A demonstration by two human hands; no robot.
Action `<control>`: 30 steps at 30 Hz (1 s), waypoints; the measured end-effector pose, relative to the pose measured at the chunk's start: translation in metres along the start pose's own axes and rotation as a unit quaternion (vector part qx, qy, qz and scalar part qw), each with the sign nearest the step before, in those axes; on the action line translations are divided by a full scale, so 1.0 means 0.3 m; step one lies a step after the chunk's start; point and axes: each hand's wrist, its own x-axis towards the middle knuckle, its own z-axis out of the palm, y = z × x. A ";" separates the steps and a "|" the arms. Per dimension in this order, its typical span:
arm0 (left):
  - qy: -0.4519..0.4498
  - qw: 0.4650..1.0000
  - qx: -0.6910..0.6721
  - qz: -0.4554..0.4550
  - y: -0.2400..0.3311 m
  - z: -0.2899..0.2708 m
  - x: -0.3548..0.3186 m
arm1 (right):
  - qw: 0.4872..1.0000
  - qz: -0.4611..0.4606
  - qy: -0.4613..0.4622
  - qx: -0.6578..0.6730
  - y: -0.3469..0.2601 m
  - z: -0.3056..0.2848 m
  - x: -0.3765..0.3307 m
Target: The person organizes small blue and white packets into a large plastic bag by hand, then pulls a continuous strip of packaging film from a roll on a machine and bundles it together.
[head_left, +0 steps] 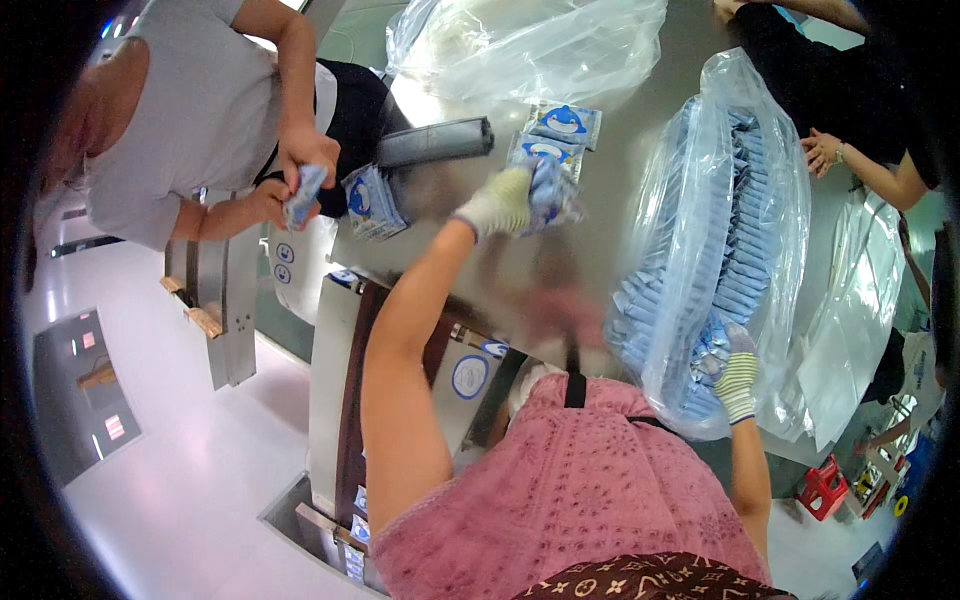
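Brown patterned cloth (640,580) lies nearest. Left hand (497,203) has fingers curled around blue packets (550,197) over the table (612,190) — apparently a transfer step; next move likely calls for aligned release. Right hand (737,375) is at the clear bag (697,230) — grip cannot be told.

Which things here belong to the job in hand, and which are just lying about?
Likely the job:
blue packets gripped by left hand
bagged packets by right hand
long clear bag

Apparently lying about:
dark grey roll
crumpled clear plastic, far side
red stool
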 end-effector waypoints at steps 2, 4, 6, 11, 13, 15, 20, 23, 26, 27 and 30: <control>-0.119 0.990 0.026 -0.064 0.025 -0.067 0.157 | 1.000 0.010 0.016 0.015 -0.002 0.000 0.001; -0.159 0.980 0.110 -0.056 -0.031 -0.027 0.286 | 0.999 0.014 0.029 0.020 0.017 0.024 -0.012; -0.176 0.967 0.184 -0.029 -0.020 -0.002 0.371 | 1.000 0.006 0.021 -0.010 0.036 0.024 -0.012; -0.187 0.956 0.227 -0.006 0.051 -0.007 0.273 | 1.000 0.007 0.013 -0.011 0.024 0.024 -0.023; -0.038 0.974 0.217 0.062 0.105 0.033 0.137 | 1.000 0.005 0.016 -0.008 0.008 0.008 -0.016; -0.024 0.970 0.237 0.049 0.104 0.123 0.044 | 1.000 0.003 0.013 -0.016 0.009 0.010 -0.020; -0.056 0.976 0.208 -0.035 0.123 0.229 -0.065 | 0.998 0.025 -0.026 -0.060 0.017 -0.006 -0.024; -0.021 0.992 0.073 -0.103 0.144 0.219 -0.112 | 0.997 0.020 -0.056 -0.055 -0.007 -0.049 0.000; -0.021 0.973 -0.205 0.105 0.430 0.184 -0.051 | 0.993 0.026 -0.113 -0.036 0.002 -0.071 0.020; -0.019 0.942 -0.292 0.163 0.555 0.141 -0.045 | 0.990 0.027 -0.136 -0.028 0.013 -0.070 0.029; 0.059 0.915 -0.236 0.323 0.912 0.076 -0.029 | 0.984 0.005 -0.178 -0.023 0.074 -0.054 0.019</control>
